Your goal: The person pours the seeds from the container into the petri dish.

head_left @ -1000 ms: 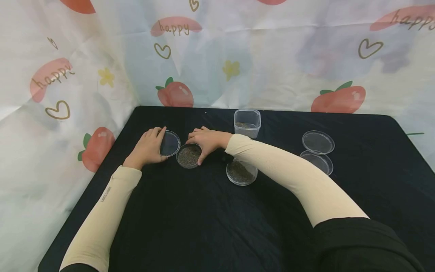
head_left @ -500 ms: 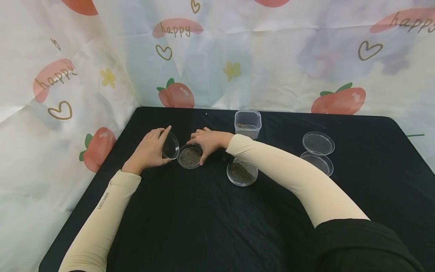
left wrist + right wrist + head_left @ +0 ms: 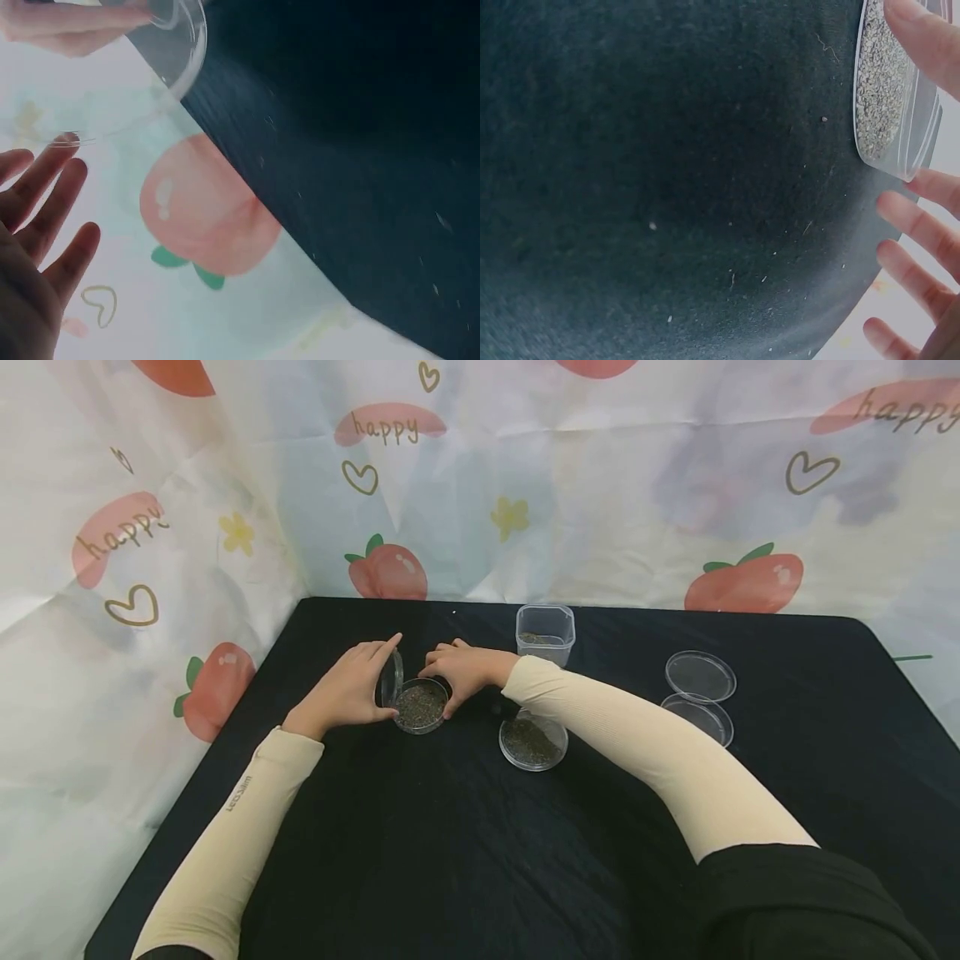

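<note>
In the head view my left hand (image 3: 348,687) holds a clear petri dish lid (image 3: 392,678) by its edge, tipped nearly upright. The lid stands right at the left side of a petri dish (image 3: 422,707) filled with small brownish grains. Around the far and right sides of that dish my right hand (image 3: 471,668) curves, thumb at the near rim. The left wrist view shows the lid's curved rim (image 3: 196,60) above spread fingers. From the right wrist, the grains (image 3: 881,82) show through the dish wall between thumb and forefinger; the other fingers are spread.
Nearer and to the right sits another petri dish (image 3: 532,745) with grains. A clear square tub (image 3: 546,631) with some grains stands at the back edge. Two clear round dish parts (image 3: 702,673) lie at the right, partly overlapping in view. Black cloth (image 3: 450,860) covers the table.
The lid in my left hand has tipped from nearly flat to nearly upright and moved right, against the dish's side in view. My right hand stays at the dish.
</note>
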A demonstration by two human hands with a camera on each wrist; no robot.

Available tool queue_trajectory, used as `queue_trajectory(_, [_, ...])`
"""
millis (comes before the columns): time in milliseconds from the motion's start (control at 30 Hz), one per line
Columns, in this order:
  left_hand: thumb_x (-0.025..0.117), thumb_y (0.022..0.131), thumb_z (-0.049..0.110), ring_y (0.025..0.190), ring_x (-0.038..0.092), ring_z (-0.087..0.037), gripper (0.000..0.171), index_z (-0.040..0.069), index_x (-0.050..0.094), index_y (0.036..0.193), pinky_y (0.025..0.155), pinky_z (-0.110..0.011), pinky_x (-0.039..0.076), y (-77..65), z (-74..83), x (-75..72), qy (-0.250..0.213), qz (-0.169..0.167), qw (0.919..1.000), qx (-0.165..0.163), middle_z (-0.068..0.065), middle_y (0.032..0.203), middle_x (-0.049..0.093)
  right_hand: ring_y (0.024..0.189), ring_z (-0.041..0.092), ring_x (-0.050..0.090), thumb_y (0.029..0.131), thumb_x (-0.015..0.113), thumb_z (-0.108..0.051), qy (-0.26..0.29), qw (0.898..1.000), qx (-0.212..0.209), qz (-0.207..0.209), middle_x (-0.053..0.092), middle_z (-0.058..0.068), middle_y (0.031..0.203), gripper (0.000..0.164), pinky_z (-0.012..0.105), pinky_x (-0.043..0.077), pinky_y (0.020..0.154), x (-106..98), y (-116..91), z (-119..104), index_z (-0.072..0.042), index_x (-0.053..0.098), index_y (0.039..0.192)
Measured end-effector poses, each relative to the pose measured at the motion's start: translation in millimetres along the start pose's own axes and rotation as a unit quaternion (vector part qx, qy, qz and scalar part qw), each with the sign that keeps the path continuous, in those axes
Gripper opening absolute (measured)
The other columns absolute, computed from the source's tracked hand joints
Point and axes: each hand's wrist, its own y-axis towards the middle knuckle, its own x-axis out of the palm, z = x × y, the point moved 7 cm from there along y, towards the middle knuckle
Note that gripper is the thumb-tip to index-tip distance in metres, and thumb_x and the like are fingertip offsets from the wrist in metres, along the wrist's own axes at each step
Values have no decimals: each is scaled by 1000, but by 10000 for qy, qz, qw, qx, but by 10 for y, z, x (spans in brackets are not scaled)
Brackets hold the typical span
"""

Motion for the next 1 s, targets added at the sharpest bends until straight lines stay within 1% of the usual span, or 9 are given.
queue_trajectory(167, [83,67,39,121,48,-34,110,2,19,149,105,-51,37,107,65,90,-400,-253,9989,-6,-18,132,50,118,23,42,73,74,-53,32,10000,81,4,50,7,132,76,42,34,96,16,-21,22,-15,53,134])
queue_trajectory(300, [81,68,41,118,50,-34,110,3,19,149,103,-50,39,155,123,147,-473,-416,9980,-67,-18,131,49,117,23,43,73,73,-56,9,9999,141,-16,50,7,133,75,41,33,95,29,-22,45,-13,55,132])
queue_trajectory(467, [79,69,47,112,53,-33,109,3,19,149,99,-48,42,213,187,203,-331,-526,9980,-69,-18,128,50,119,23,43,74,70,-59,-149,9996,230,-88,50,7,134,74,41,33,96,36,-25,81,-14,56,131])
queue_trajectory(600, [76,71,51,112,54,-32,107,3,21,149,99,-47,44,251,209,267,-218,-710,9972,-128,-17,130,50,120,23,42,74,70,-58,-205,9992,293,-174,50,7,134,72,43,33,97,11,-57,98,-14,57,129])
queue_trajectory(733, [74,72,52,114,53,-33,100,2,30,146,100,-47,43,278,217,308,-140,-841,9961,-239,-17,131,49,119,23,43,74,71,-58,-251,9988,349,-214,50,7,134,71,43,33,96,-17,-99,112,-15,57,129])
queue_trajectory(867, [74,72,52,115,52,-33,93,2,39,142,102,-48,42,295,235,304,-14,-877,9956,-343,-16,130,49,116,24,44,74,71,-57,-180,9990,362,-168,51,7,132,70,43,34,93,-23,-133,124,-14,58,128])
queue_trajectory(1000, [73,72,53,114,51,-31,92,3,41,142,103,-48,40,306,261,283,104,-868,9954,-400,-14,127,50,116,23,43,74,71,-56,-124,9991,385,-138,51,7,131,69,42,34,92,-7,-157,146,-15,59,128])
